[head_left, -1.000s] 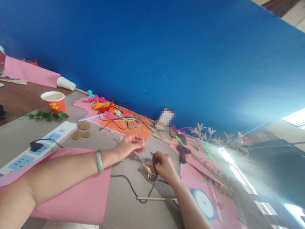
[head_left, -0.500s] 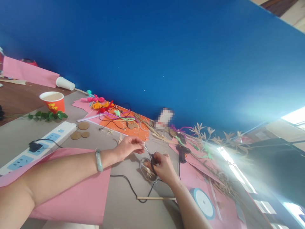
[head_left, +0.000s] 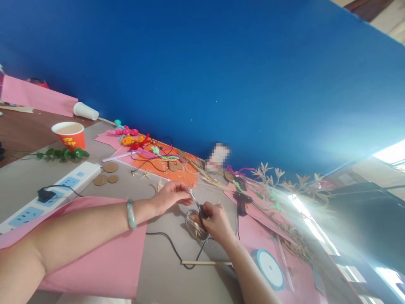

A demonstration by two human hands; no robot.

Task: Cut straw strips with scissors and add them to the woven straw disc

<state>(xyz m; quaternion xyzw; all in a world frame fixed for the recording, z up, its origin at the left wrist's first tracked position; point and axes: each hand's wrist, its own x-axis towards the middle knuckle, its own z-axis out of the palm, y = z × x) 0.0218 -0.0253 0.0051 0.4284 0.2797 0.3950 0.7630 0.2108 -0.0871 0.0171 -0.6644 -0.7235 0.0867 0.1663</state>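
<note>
My left hand [head_left: 171,195] reaches across the grey table, its fingers pinched on a thin straw-like strand at its tip. My right hand [head_left: 214,219] is closed round the black handles of small scissors [head_left: 200,210], whose blades point up toward the left fingertips. Under the right hand lies a clear ring-shaped piece [head_left: 193,224] with bits of pale straw in it. A green bangle [head_left: 130,214] sits on my left wrist.
A pink sheet [head_left: 104,253] lies under my left forearm. A white power strip [head_left: 47,196], an orange paper cup [head_left: 69,134], cardboard discs [head_left: 106,177], coloured cords on orange paper [head_left: 158,162], a black cable [head_left: 172,247], a wooden stick [head_left: 205,263] and a tape roll [head_left: 268,268] surround the hands. A blue wall [head_left: 221,76] stands behind.
Both hands have drifted slightly up and closer together; the scissors stay in the right hand and the left fingers stay pinched at the blades.
</note>
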